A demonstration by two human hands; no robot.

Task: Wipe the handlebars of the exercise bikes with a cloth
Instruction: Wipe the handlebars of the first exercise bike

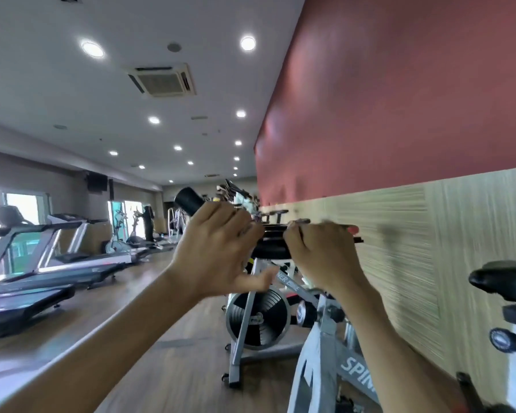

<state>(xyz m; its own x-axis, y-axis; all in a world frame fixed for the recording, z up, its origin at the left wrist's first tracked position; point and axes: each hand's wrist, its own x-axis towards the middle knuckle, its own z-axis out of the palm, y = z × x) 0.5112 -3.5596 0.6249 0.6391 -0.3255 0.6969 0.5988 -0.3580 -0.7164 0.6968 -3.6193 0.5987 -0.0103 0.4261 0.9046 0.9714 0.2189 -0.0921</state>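
Head view: the left hand (pixel 218 248) curls around one black handlebar (pixel 273 238) of a grey spin bike (pixel 319 338), thumb loose below; the right hand (pixel 319 251), just beside it, is fisted on the same bar. No cloth is discernible through the blur; three treadmills (pixel 51 263) stand well left of the left hand; one black saddle (pixel 504 278) sits right of the right hand.

Mid-frame, the left hand (pixel 218 248) wraps a black handlebar (pixel 188 200); the right hand (pixel 319 251) curls closed on the bar beside it.
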